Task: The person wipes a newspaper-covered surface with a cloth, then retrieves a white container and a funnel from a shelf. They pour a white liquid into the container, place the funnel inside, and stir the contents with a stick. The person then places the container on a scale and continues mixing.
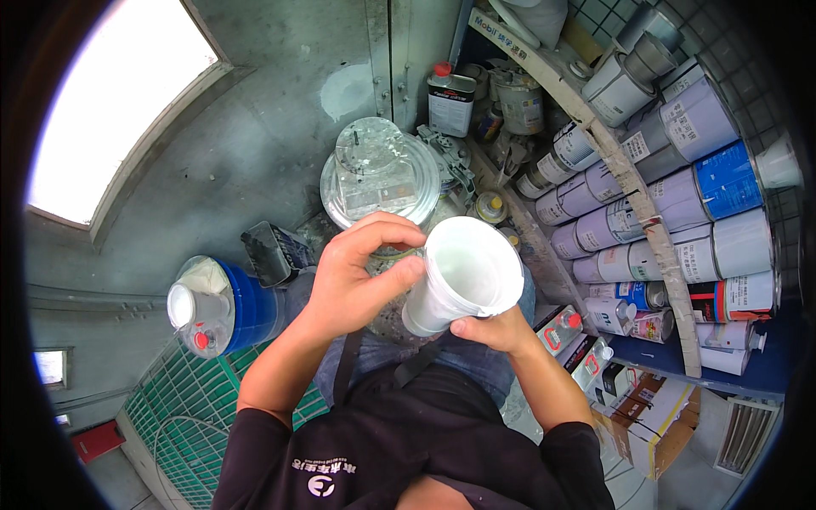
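A white, tapered plastic cup (438, 293) is held in front of my body, tilted so its wide mouth faces up toward me. My right hand (493, 330) grips it from the lower right, the thumb pressed near the rim and the other fingers hidden behind the cup. At the cup's left side is my left hand (361, 276), its index finger and thumb curved and apart, their tips close to the rim. Whether those tips touch the cup I cannot tell. Inside, the cup looks pale, with no contents that I can make out.
A round, paint-spattered lidded tub (380, 200) stands beyond my hands. To the left are a blue bucket (255, 306) and a dark open tin (276, 253). Shelves (612, 140) of paint cans line the right. A red-capped can (450, 102) stands at the back.
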Demonstrator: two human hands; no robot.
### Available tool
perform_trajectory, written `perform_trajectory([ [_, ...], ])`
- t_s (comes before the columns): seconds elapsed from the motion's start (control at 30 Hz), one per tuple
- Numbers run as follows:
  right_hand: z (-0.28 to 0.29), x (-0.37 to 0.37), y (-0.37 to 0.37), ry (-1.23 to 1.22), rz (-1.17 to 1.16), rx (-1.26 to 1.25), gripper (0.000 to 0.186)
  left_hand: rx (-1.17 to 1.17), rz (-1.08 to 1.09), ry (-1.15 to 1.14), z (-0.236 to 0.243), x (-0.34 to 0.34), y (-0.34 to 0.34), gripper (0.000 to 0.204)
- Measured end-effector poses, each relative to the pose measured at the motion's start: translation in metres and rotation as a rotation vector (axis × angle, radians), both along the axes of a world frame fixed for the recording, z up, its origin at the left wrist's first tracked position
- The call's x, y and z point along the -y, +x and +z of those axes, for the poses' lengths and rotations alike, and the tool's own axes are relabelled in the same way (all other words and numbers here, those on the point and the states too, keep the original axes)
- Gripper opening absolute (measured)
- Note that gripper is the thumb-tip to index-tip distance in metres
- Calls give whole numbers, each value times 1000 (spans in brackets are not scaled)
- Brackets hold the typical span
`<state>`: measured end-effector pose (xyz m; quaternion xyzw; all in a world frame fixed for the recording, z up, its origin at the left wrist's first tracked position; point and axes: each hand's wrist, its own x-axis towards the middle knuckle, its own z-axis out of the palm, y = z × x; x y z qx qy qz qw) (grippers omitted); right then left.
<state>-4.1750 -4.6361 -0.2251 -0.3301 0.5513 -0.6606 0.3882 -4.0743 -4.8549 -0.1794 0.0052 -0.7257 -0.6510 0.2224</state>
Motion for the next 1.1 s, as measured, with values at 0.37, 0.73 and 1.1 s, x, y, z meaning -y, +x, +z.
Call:
perform_trajectory([
  [0.37, 3, -5, 5, 54, 40, -54, 77, 44, 10, -10, -6, 2, 9, 5],
  [0.73, -7, -19, 5, -6, -98, -10, 82, 387, 257, -628, -63, 35, 18, 21],
  [1.1, -12, -7, -12, -144, -182, 210, 85, 578, 134, -400, -67, 21, 27, 37],
])
